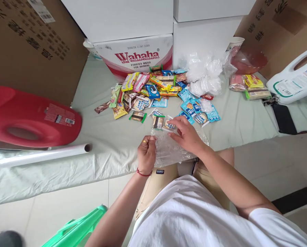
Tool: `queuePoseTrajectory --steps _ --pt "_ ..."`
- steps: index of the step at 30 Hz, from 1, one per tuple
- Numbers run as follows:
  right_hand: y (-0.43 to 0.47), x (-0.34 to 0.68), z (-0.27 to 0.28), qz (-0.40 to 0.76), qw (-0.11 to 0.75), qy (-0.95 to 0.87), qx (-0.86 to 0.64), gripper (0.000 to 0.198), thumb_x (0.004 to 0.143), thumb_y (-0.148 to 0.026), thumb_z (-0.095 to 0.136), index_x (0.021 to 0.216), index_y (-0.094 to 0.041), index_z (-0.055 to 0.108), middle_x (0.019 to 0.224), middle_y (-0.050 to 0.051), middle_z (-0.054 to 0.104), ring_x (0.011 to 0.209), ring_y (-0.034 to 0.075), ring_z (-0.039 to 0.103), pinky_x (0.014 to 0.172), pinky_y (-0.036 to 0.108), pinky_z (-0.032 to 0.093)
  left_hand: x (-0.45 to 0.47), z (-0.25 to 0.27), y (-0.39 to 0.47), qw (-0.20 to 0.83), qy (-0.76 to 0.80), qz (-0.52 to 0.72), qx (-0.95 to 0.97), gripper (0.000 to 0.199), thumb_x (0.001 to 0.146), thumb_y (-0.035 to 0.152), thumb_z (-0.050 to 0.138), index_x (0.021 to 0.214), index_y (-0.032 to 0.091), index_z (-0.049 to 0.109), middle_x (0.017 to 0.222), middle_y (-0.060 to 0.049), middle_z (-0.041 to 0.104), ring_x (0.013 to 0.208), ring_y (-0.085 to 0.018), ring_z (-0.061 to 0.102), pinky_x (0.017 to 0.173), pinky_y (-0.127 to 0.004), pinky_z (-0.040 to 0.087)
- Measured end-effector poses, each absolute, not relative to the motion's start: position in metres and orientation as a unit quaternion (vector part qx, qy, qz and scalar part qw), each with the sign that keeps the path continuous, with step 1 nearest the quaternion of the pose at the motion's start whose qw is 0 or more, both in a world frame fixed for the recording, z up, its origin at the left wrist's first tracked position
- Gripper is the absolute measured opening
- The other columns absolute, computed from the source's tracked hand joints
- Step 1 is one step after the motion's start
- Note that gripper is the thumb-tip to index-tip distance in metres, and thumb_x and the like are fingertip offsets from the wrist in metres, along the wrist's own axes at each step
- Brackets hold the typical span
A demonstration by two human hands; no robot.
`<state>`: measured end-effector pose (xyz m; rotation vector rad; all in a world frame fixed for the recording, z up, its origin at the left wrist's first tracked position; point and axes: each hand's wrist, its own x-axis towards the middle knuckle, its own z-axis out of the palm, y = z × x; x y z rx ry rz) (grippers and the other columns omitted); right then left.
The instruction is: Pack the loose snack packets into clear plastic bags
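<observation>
At the bed-like surface's front edge, my left hand (146,152) is closed in a pinch on the edge of a clear plastic bag (166,150). My right hand (187,136) hovers over the bag's other side, thumb and fingers apart. Its fingertips are beside a small white-and-blue snack packet (169,124); whether they touch it I cannot tell. Left of that packet, at the bag's mouth, is a green-edged wafer packet (158,122). Another green-edged packet (138,116) lies farther left. Several blue biscuit packets (188,107) are spread beyond my right hand.
A pile of mixed snacks (156,85) lies before a Wahaha carton (138,56). Crumpled clear bags (205,75) sit right of it. A red jug (37,116) and white roll (42,156) lie left; a white detergent bottle (295,77) and black phone-like object (284,119) lie right.
</observation>
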<state>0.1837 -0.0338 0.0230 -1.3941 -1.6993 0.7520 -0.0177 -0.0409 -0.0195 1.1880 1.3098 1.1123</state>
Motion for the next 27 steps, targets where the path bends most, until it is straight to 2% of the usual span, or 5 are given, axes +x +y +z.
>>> queuePoseTrajectory --steps 7,10,16,20,27 --pt "-0.016 0.172 0.01 0.374 0.381 -0.683 -0.498 0.008 0.093 -0.022 0.067 0.09 -0.02 0.073 0.082 0.0 0.065 0.066 0.012 0.051 0.063 0.025 0.037 -0.029 -0.023 -0.044 0.538 0.518 0.485 0.455 0.035 0.09 0.056 0.069 0.088 0.021 0.07 0.059 0.006 0.044 0.053 -0.01 0.034 0.053 -0.025 0.028" --pt "-0.023 0.173 0.014 0.348 0.4 -0.69 -0.493 0.01 0.095 -0.022 0.065 0.092 -0.02 0.074 0.084 0.001 0.067 0.066 0.012 0.052 0.063 0.025 0.038 -0.032 -0.022 -0.039 0.607 0.493 0.503 0.369 0.034 0.083 0.053 0.075 0.084 0.019 0.071 0.063 0.003 0.054 0.056 -0.011 0.044 0.054 -0.024 0.035" --pt "-0.034 0.171 0.016 0.31 0.408 -0.708 -0.486 0.012 0.098 -0.024 0.062 0.093 -0.021 0.073 0.088 0.003 0.071 0.075 0.015 0.06 0.07 0.027 0.042 -0.035 -0.008 -0.027 0.727 0.459 0.437 0.263 0.053 0.079 0.069 0.071 0.089 0.017 0.072 0.077 -0.004 0.067 0.066 -0.016 0.061 0.058 -0.027 0.047" --pt "-0.038 0.17 0.017 0.32 0.408 -0.704 -0.485 0.013 0.098 -0.027 0.062 0.091 -0.022 0.072 0.086 0.003 0.07 0.073 0.015 0.058 0.069 0.028 0.042 -0.037 -0.001 -0.025 0.742 0.456 0.396 0.29 0.04 0.067 0.046 0.09 0.087 0.016 0.072 0.085 -0.002 0.069 0.072 -0.013 0.062 0.059 -0.022 0.047" --pt "-0.037 0.181 0.009 0.418 0.446 -0.576 -0.543 0.019 0.091 -0.04 0.066 0.092 -0.021 0.07 0.067 -0.004 0.053 0.06 0.012 0.043 0.058 0.026 0.033 -0.038 -0.002 -0.03 0.807 0.429 0.328 0.239 0.038 0.078 0.051 0.079 0.089 0.015 0.074 0.085 -0.006 0.072 0.07 -0.015 0.066 0.057 -0.024 0.052"
